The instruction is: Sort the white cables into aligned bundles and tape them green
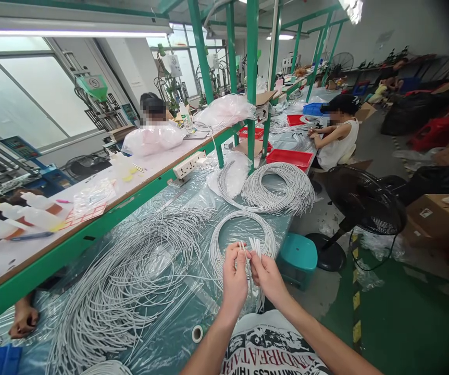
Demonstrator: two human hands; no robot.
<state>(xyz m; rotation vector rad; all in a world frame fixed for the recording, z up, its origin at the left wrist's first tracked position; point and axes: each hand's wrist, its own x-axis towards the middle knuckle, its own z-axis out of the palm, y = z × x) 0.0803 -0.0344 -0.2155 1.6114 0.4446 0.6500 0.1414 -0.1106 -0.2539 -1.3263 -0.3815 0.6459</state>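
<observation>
My left hand and my right hand are raised together above the near edge of the plastic-covered table. Both are closed in a pinch on the ends of a bunch of thin white cables, whose tips stick up between the fingers. The cables hang down between my hands. Just beyond lies a small round coil of white cable. A wide, loose spread of white cables covers the table to the left.
A larger cable coil lies farther along the table. A black floor fan and a teal stool stand to the right. Another person sits at red trays. Glue bottles rest on the raised shelf.
</observation>
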